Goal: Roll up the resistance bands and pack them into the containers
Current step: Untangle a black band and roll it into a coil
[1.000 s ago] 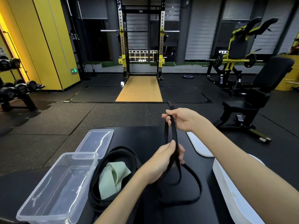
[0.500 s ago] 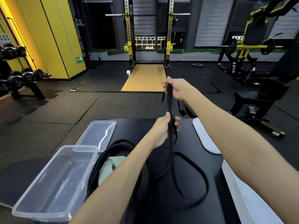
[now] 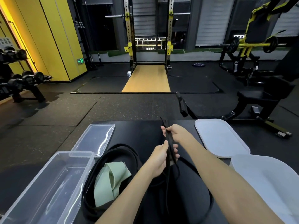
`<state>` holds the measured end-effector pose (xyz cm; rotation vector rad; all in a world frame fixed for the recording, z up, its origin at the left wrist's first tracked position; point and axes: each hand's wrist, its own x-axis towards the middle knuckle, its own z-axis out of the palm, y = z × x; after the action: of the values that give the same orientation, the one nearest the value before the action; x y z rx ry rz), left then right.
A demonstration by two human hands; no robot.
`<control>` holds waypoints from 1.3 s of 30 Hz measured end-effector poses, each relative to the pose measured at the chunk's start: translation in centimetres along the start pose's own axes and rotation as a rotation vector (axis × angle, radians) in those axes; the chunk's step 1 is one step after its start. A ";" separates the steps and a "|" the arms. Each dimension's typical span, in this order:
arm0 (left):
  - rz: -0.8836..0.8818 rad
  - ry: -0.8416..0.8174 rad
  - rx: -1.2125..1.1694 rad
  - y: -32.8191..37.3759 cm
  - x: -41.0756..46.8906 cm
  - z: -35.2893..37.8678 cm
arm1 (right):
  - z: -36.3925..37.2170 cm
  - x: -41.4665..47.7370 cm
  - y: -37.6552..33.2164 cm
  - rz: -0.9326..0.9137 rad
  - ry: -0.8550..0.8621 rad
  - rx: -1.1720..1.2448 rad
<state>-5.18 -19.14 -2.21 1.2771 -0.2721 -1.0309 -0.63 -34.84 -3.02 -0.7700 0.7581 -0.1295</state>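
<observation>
Pinching flat black band (image 3: 168, 139) — left hand (image 3: 159, 159), right hand (image 3: 177, 133) | clear rectangular tub (image 3: 80, 153) nearby

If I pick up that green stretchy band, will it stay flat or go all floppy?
Probably floppy: the green band lies folded and crumpled over itself. It looks thin and flat, so it is likely light. It shouldn't roll away, being a flat strip.

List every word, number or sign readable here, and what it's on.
No text can be quoted.
Green exit sign on the yellow wall: arrow and pictogram only.
White lettering by the yellow machine: blurred.
Poster, far left: too small.
Dumbbell labels: blurred.
</observation>
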 end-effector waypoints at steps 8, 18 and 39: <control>0.062 0.082 0.052 -0.4 1.0 0.2 | 0.3 -1.7 0.4 0.035 -0.071 -0.104; 0.031 0.041 0.127 -1.6 0.5 1.7 | -1.4 -5.1 0.6 0.028 -0.061 -0.435; 0.020 0.161 0.015 -2.3 -1.0 1.1 | -3.1 -6.4 3.6 -0.005 -0.039 -0.533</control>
<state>-7.61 -18.93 -3.47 1.3605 -0.1693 -0.9053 -8.00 -31.68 -3.24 -1.2761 0.7618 0.0894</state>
